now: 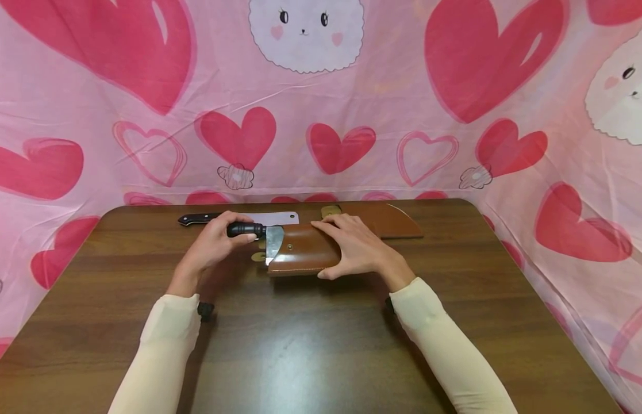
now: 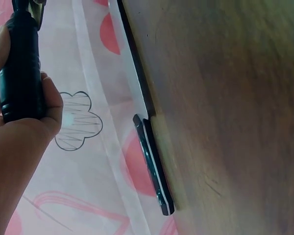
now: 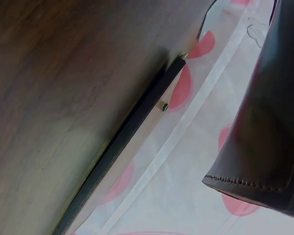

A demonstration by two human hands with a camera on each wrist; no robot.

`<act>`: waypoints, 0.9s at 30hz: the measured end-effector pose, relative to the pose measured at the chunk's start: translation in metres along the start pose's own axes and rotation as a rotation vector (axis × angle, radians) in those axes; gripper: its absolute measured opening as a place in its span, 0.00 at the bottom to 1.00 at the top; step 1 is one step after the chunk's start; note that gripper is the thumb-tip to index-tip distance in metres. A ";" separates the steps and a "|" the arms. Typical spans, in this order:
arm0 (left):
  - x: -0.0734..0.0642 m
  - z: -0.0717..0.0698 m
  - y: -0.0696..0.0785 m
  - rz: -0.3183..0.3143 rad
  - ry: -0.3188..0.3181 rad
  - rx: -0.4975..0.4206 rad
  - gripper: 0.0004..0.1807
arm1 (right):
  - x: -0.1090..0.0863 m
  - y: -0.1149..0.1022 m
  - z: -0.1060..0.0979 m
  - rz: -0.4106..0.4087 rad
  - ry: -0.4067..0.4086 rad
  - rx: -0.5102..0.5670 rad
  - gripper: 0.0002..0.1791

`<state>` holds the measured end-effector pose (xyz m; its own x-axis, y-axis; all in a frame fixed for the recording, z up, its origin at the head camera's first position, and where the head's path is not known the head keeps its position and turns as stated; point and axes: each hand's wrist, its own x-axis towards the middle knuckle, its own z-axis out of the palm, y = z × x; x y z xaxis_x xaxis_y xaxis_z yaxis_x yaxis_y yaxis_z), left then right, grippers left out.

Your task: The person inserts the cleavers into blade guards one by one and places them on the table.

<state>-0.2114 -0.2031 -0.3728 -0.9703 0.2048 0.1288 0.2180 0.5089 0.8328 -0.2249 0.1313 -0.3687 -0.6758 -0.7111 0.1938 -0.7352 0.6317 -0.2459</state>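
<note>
My left hand (image 1: pixel 212 244) grips the black turned handle (image 1: pixel 245 230) of a cleaver, thumb and fingers wrapped round it in the left wrist view. Most of the cleaver's blade (image 1: pixel 273 244) is hidden inside a brown leather sheath (image 1: pixel 302 253), with only a strip near the handle showing. My right hand (image 1: pixel 359 247) holds the sheath's far end, fingers over its upper edge and thumb at its lower edge. In the right wrist view the stitched sheath (image 3: pixel 264 142) is raised off the table, and the hand itself is almost wholly out of sight.
Behind lies a second cleaver (image 1: pixel 279 218) with a black riveted handle (image 1: pixel 196 219), near the back edge of the wooden table (image 1: pixel 295 345). A second brown leather sheath (image 1: pixel 388 221) lies at the back right. Pink heart-patterned cloth (image 1: pixel 341 92) hangs round the table.
</note>
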 end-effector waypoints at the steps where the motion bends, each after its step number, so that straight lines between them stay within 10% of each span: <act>1: 0.000 0.000 0.000 0.002 0.000 0.001 0.20 | 0.000 -0.001 0.000 -0.002 -0.001 0.002 0.57; 27: 0.002 0.007 0.004 0.016 -0.005 0.002 0.19 | 0.005 -0.006 0.000 -0.020 0.009 -0.002 0.56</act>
<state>-0.2114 -0.1950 -0.3730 -0.9661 0.2174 0.1392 0.2337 0.5072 0.8296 -0.2236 0.1237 -0.3660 -0.6618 -0.7204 0.2075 -0.7483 0.6182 -0.2405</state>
